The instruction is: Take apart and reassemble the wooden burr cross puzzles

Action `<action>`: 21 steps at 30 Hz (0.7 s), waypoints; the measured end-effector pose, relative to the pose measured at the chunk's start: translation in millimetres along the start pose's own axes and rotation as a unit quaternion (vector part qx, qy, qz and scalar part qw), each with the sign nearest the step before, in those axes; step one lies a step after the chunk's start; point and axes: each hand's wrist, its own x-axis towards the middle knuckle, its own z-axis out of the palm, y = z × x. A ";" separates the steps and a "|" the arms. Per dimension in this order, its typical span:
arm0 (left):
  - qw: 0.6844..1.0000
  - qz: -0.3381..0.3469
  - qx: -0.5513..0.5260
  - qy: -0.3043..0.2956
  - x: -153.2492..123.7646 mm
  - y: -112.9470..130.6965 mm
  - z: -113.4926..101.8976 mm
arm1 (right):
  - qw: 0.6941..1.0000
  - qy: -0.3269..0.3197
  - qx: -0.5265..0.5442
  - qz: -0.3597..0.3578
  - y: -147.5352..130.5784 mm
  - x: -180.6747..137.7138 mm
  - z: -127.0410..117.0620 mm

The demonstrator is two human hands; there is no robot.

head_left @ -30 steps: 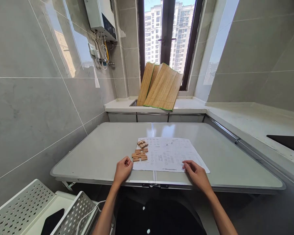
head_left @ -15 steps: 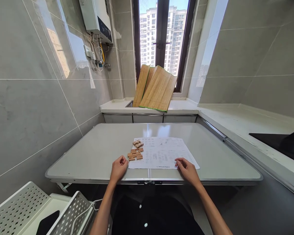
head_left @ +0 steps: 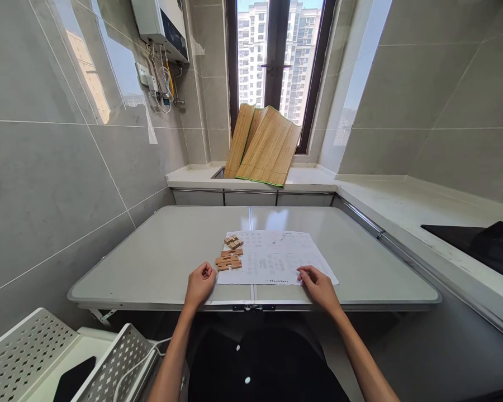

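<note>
A white printed sheet (head_left: 285, 262) lies flat on the folding table. On its left side rest several notched wooden puzzle pieces (head_left: 229, 263), laid in a rough column. Just beyond them sits a small cluster of joined wooden blocks (head_left: 233, 242). My left hand (head_left: 201, 283) rests on the table at the sheet's near left corner, curled into a loose fist, with nothing visible in it. Over the sheet's near right part, my right hand (head_left: 317, 286) lies with fingers loosely bent, thumb and fingertips slightly apart, holding nothing. The print is too small to read.
The white folding table (head_left: 373, 273) has a latch at its near edge. Bamboo mats (head_left: 268, 146) lean against the window beyond it. A white perforated basket (head_left: 37, 340) with a cable stands at lower left. A black item (head_left: 494, 245) lies on the right counter.
The whole view has shifted slightly, with the table and its things a little higher and further left. Both hands keep their places and poses; the wooden pieces have not moved on the sheet.
</note>
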 end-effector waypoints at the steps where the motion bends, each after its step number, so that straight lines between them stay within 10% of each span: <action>1: 1.000 0.001 0.001 -0.001 -0.1 0.3 -0.1 | 1.000 0.000 -0.001 0.002 0.3 0.0 0.0; 21: 0.998 0.027 0.048 -0.002 -2.0 -2.3 1.5 | 1.000 0.000 0.010 -0.008 6.5 -0.8 0.5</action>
